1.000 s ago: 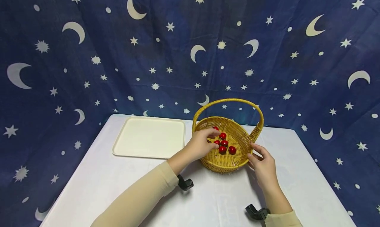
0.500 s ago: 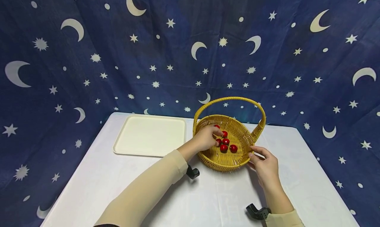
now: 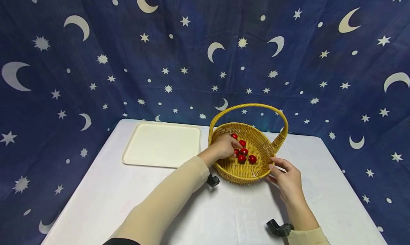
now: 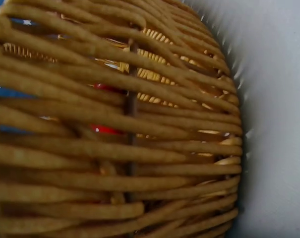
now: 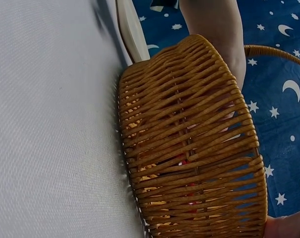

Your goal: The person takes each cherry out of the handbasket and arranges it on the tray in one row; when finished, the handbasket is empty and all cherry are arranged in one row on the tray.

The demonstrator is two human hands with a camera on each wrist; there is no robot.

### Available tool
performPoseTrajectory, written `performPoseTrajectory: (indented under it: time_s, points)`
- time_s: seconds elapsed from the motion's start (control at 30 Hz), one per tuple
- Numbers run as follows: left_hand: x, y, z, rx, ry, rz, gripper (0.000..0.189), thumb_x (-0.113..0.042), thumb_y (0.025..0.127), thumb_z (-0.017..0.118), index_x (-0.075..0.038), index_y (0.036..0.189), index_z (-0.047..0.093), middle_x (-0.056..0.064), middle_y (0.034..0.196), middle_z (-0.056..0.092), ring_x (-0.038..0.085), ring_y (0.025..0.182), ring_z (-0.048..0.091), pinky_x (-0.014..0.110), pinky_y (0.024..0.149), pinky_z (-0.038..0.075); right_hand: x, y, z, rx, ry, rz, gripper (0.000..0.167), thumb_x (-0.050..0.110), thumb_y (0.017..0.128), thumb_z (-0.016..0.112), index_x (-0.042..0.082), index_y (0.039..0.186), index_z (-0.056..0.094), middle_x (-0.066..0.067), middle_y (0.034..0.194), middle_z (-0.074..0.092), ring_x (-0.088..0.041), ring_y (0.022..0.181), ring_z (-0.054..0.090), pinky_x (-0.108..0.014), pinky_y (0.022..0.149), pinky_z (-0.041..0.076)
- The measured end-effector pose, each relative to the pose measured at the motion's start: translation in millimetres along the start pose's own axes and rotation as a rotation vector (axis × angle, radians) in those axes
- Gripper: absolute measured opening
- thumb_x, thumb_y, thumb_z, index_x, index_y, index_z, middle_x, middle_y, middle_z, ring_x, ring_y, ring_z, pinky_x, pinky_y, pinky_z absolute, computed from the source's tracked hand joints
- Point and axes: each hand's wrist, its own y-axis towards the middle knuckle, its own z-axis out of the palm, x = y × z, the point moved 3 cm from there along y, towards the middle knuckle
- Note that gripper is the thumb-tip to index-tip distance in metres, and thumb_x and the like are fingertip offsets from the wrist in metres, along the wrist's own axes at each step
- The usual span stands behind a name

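A round yellow wicker basket (image 3: 243,179) with a tall arched handle stands on the table. Several red cherries (image 3: 241,159) lie on its bottom. My left hand (image 3: 224,146) reaches over the left rim into the basket. Its thumb and fingers are apart, close around a cherry (image 3: 236,152); whether they touch it is hard to see. At the right side, my right hand (image 3: 288,179) holds the basket's rim between thumb and fingers. The left wrist view shows mostly the woven wall (image 4: 115,129), and bits of red show through it.
A cream rectangular tray (image 3: 163,144) lies left of the basket on the white-covered table (image 3: 221,220). Behind hangs a dark blue curtain (image 3: 192,60) with moons and stars. Each wrist wears a black mount (image 3: 279,229).
My left hand has moved a little right and deeper into the basket, its fingers lowering toward the cherries. The right hand stays on the rim. The head view has tilted slightly.
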Motion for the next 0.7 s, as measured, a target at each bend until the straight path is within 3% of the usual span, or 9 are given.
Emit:
performPoseTrajectory:
  time_s: [0.07,0.3,0.6,0.7]
  points:
    - [-0.9,1.6,1.5,0.016,-0.010,-0.016,0.041,0.008,0.081,0.085,-0.016,0.115,0.085,0.007,0.127,0.074,0.015,0.094,0.055,0.022,0.066,0.044,-0.1,0.2,-1.3,-0.003,0.004,0.006,0.039,0.005,0.103,0.068,-0.002,0.141,0.063,0.001,0.119,0.065,-0.009,0.093,0.075,-0.031,0.079,0.066]
    - [-0.3,7.3,8.0,0.057,-0.015,-0.075,0.037,0.014,0.081,0.081,-0.014,0.105,0.086,0.007,0.125,0.074,0.016,0.086,0.053,0.022,0.056,0.040,-1.7,1.2,-1.9,0.015,-0.009,0.027,0.042,0.009,0.106,0.066,0.002,0.147,0.061,-0.003,0.127,0.060,-0.006,0.095,0.073,-0.032,0.084,0.066]
    - [-1.4,5.4,12.8,0.072,0.150,0.013,0.025,0.005,0.087,0.081,-0.014,0.102,0.079,0.004,0.107,0.073,0.016,0.082,0.052,0.023,0.067,0.042,-1.5,0.7,-0.2,0.014,-0.006,0.018,0.042,0.009,0.106,0.065,0.002,0.147,0.060,-0.006,0.129,0.057,-0.008,0.097,0.073,-0.034,0.084,0.066]
    - [-3.7,4.2,12.5,0.082,0.155,0.052,0.025,0.005,0.088,0.080,-0.014,0.104,0.075,0.004,0.099,0.068,0.016,0.080,0.052,0.024,0.065,0.041,-1.6,0.6,0.4,0.007,0.002,0.018,0.041,0.009,0.106,0.065,0.001,0.146,0.060,-0.005,0.127,0.058,-0.008,0.096,0.073,-0.034,0.084,0.066]
